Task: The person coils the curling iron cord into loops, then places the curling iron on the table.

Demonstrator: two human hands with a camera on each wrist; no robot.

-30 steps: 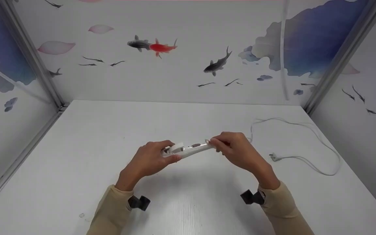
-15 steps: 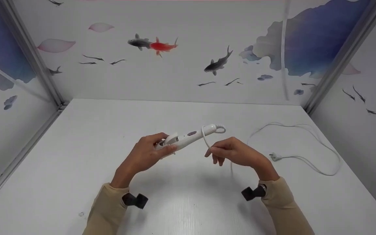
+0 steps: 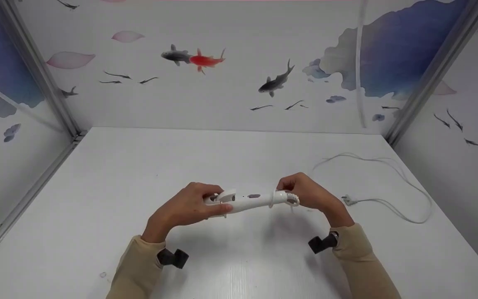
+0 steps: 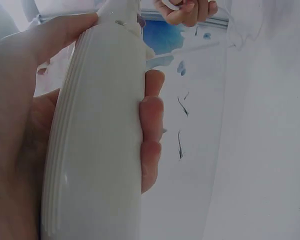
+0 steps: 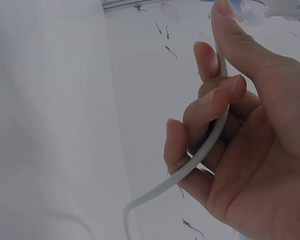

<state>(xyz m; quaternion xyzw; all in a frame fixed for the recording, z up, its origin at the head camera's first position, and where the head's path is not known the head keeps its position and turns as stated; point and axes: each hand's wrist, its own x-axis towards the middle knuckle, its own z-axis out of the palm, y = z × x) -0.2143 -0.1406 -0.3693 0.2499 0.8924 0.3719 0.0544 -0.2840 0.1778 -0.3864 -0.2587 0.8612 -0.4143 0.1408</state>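
A white curling iron (image 3: 245, 203) is held up over the table, its lever at the left and an oval purple-grey panel on its handle. My left hand (image 3: 187, 205) grips the lever end; in the left wrist view the fingers wrap a thick ribbed white body (image 4: 102, 130). At the handle's far end, a turn of the power cord (image 3: 272, 199) circles the handle beside the coiled strain relief (image 3: 292, 198). My right hand (image 3: 305, 192) is behind that end, partly hidden by it. In the right wrist view its curled fingers hold the grey-white cord (image 5: 172, 177).
The rest of the cord (image 3: 403, 174) curves across the right side of the white table (image 3: 110, 182), with its plug (image 3: 348, 200) lying near my right forearm. Printed panels (image 3: 239, 99) stand at the back and both sides. Each wrist carries a small black camera (image 3: 174, 258).
My right hand has carried the cord from in front of the handle to behind it, so a turn now lies around the handle. The curling iron has tilted nearer level and shifted slightly right.
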